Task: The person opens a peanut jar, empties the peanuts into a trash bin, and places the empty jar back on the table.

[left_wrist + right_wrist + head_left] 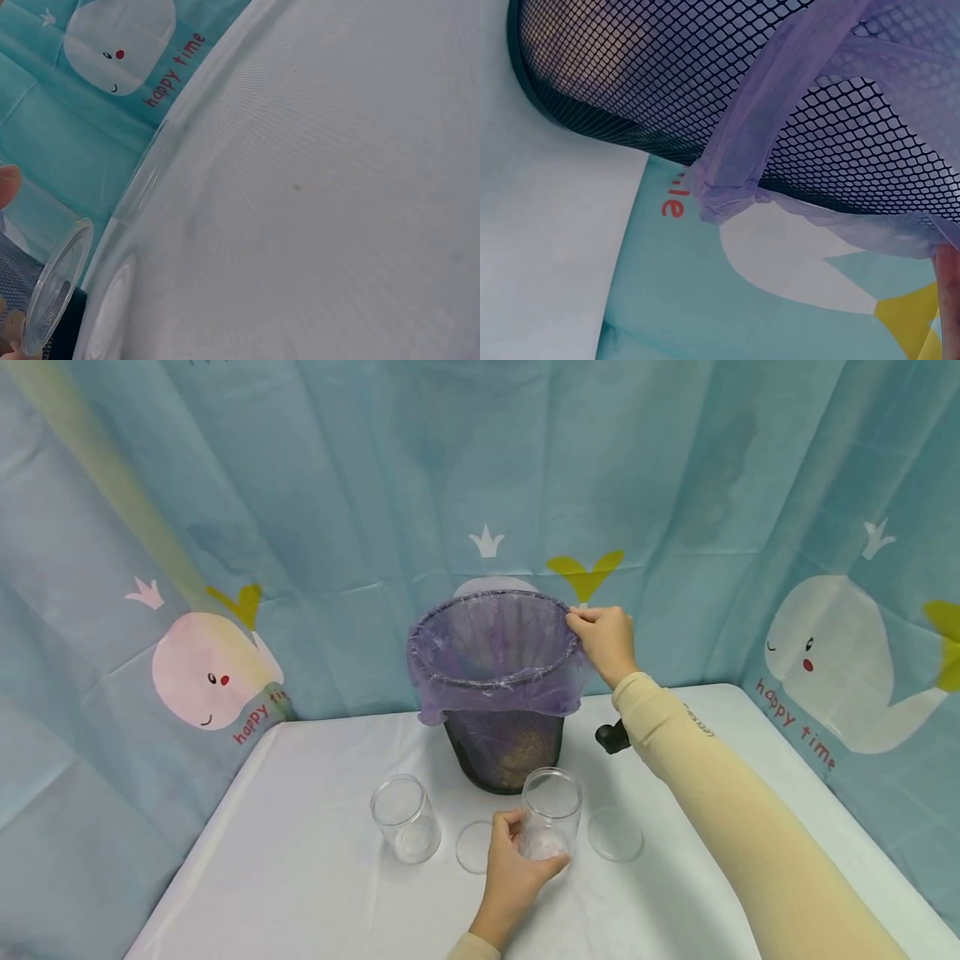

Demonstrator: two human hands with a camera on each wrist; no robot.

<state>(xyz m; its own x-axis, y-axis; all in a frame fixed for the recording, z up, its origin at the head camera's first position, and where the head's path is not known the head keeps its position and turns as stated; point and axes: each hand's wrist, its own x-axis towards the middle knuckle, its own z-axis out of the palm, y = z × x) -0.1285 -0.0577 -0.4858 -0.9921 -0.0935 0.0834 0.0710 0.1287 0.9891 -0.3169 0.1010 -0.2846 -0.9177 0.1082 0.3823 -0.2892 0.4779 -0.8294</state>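
Observation:
A black mesh wastebasket (498, 743) stands at the back of the table, lined with a purple plastic bag (506, 695) folded over its rim. My right hand (606, 639) pinches the rim and bag at the right side; one finger (949, 300) shows beside the bag in the right wrist view. In front of the basket, my left hand (513, 877) grips a clear glass jar (553, 797), thumb and fingers on opposite sides. The jar is upright with its mouth uncovered; whether its base touches the table is unclear.
Another clear jar (407, 822) stands uncovered to the left. Clear round discs lie flat either side of the held jar: the left disc (472, 847) and the right disc (616, 834). A small black object (612, 737) sits by the right sleeve. Patterned curtains (360, 527) enclose the white table (285, 860).

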